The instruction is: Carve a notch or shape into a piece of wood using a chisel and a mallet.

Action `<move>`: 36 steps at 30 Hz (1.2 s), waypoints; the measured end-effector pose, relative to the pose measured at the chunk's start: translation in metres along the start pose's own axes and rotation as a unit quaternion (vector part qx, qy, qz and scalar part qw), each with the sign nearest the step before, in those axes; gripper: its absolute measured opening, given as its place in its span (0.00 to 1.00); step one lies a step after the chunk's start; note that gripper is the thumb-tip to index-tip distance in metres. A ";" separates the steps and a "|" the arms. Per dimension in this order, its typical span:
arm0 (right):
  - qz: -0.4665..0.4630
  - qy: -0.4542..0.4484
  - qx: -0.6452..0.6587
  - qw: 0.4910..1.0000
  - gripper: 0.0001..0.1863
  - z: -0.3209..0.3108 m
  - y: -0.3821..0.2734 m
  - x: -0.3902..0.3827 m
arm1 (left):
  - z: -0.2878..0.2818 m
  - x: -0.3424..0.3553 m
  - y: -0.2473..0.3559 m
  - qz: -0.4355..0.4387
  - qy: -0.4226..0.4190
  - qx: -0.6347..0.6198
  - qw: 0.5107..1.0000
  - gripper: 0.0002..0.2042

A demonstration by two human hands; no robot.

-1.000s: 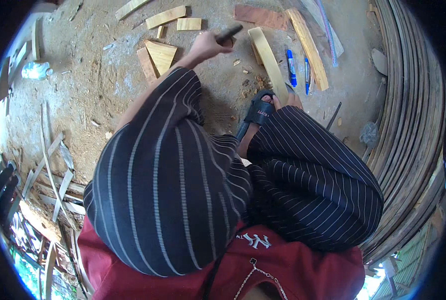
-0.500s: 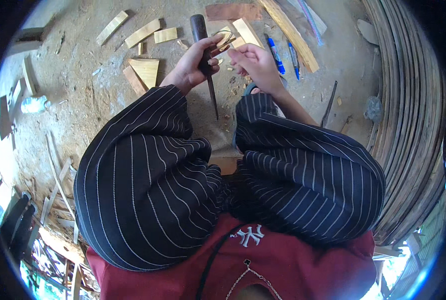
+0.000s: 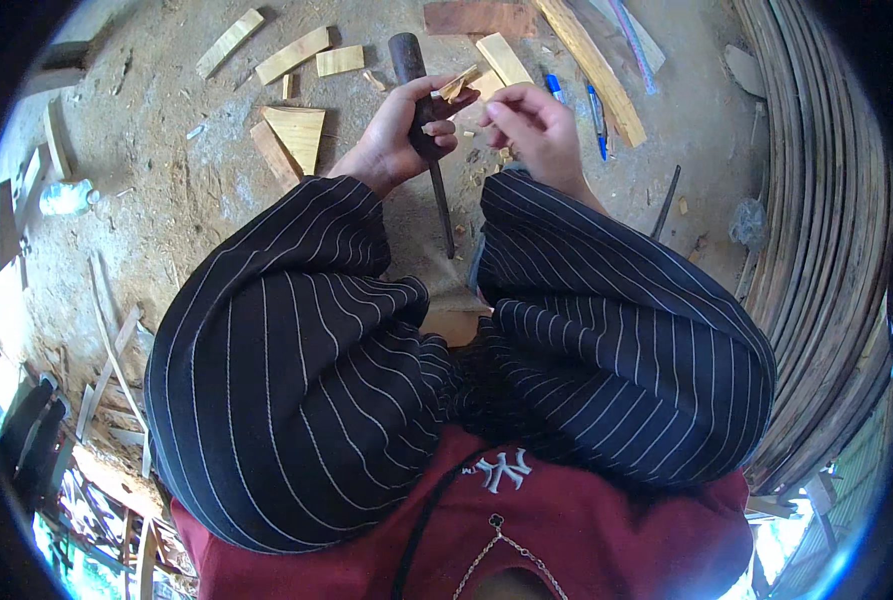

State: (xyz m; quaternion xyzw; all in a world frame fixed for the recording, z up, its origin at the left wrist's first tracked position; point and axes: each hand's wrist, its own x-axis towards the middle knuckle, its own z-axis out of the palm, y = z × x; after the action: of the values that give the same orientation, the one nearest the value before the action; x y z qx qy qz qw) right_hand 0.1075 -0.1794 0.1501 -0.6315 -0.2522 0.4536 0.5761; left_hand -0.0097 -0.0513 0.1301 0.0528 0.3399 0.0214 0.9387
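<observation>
My left hand (image 3: 396, 135) is closed round a dark-handled tool (image 3: 406, 62), whose long thin dark shank points down toward my feet. Between its thumb and fingertips it also pinches a small carved piece of pale wood (image 3: 456, 84). Just to the right, my right hand (image 3: 538, 128) is raised with the fingers curled and thumb and forefinger close together. A small gap separates it from the wood piece. Whether anything sits in that pinch is too small to tell. Wood chips (image 3: 507, 154) lie on the ground beneath the hands.
Cut wood blocks (image 3: 294, 54) and a wedge-shaped pale block (image 3: 297, 138) lie at the left. Blue markers (image 3: 597, 120) and a long wooden strip (image 3: 596, 70) are right of my hands, with a dark thin blade (image 3: 668, 200) nearer. Stacked long boards (image 3: 816, 220) line the right.
My right hand has drawn a little right and down, away from the wood piece. My left hand has shifted slightly right with the tool, and the wood piece is turned differently.
</observation>
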 end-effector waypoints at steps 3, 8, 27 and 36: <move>0.012 0.035 -0.062 0.997 0.10 -0.008 0.000 0.000 | -0.002 -0.002 0.001 0.010 -0.003 0.004 1.000 0.08; 0.034 -0.038 -0.111 0.993 0.15 0.006 0.004 0.009 | -0.006 0.000 -0.005 0.044 0.030 0.041 0.998 0.08; -0.026 0.026 -0.163 0.986 0.15 -0.014 -0.015 0.013 | -0.010 -0.004 -0.007 0.184 0.048 0.296 0.936 0.14; 0.038 0.017 -0.353 0.935 0.17 -0.058 0.047 0.022 | -0.056 0.049 -0.002 0.281 0.155 0.573 0.754 0.16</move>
State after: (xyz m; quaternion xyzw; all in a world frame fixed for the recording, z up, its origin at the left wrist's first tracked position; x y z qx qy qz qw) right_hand 0.1581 -0.1992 0.0944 -0.8110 -0.3624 0.3457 0.3023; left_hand -0.0080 -0.0445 0.0566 0.6702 0.3989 0.0930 0.6189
